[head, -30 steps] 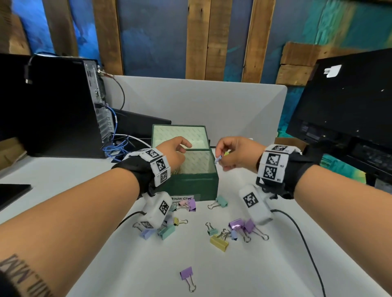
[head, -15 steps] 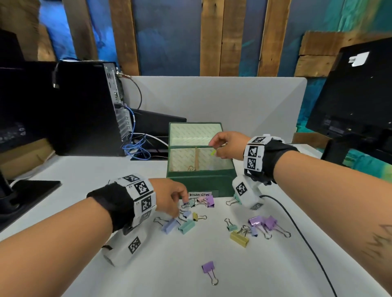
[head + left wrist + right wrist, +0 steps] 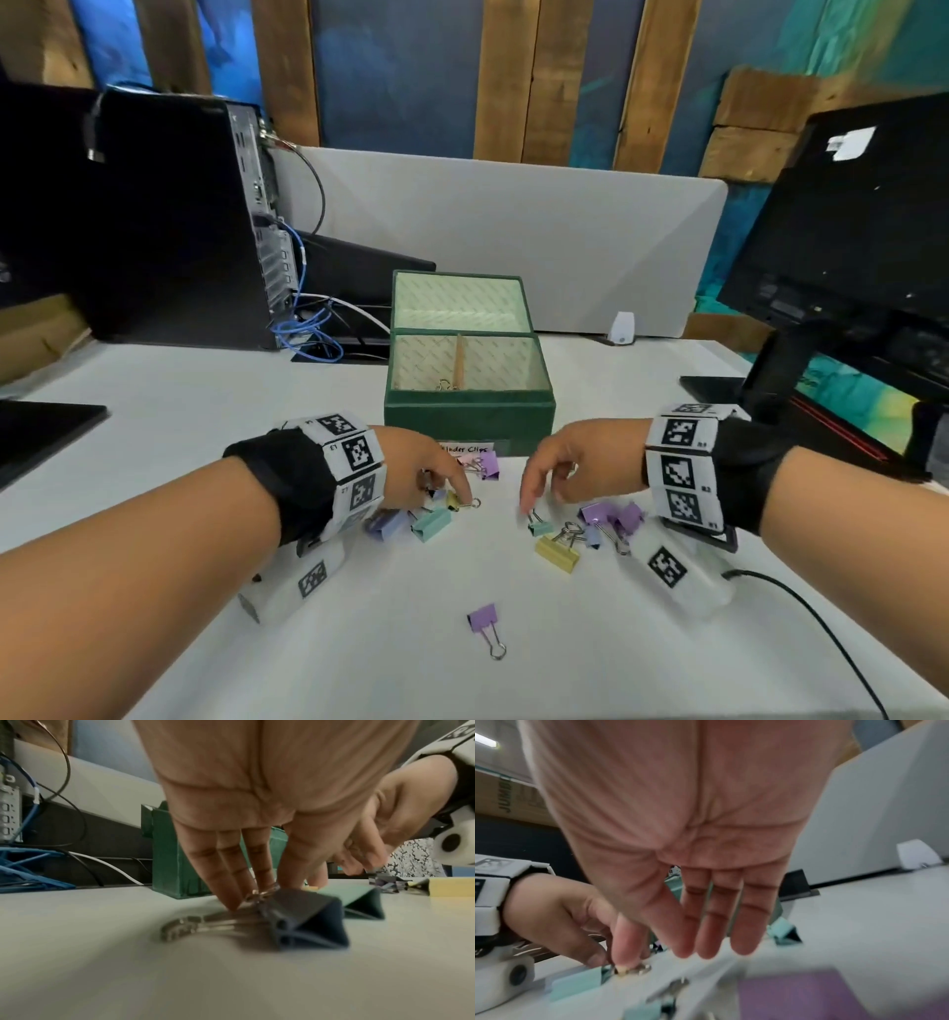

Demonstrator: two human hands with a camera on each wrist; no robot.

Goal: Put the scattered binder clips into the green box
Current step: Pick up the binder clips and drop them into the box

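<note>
The green box (image 3: 470, 417) stands open mid-table, with a clip's wire handles (image 3: 445, 384) showing inside. Several pastel binder clips lie in front of it. My left hand (image 3: 462, 501) is down among the left group; its thumb and index finger pinch a small yellow clip (image 3: 621, 969), beside a teal clip (image 3: 431, 521) and a blue-grey clip (image 3: 303, 921). My right hand (image 3: 529, 506) holds nothing, and its straight fingers (image 3: 706, 943) point down just above a small teal clip (image 3: 540, 525). A yellow clip (image 3: 557, 552), purple clips (image 3: 601, 514) and a lone lilac clip (image 3: 485, 619) lie nearby.
A black computer tower (image 3: 154, 216) with blue cables (image 3: 308, 334) stands at the back left. A monitor (image 3: 847, 246) stands on the right. A grey partition (image 3: 513, 231) runs behind the box. A black cable (image 3: 821, 627) trails across the table near my right wrist.
My right hand has come away from over the box and dropped to the table by the small teal clip. My left hand has shifted right onto the small yellow clip.
</note>
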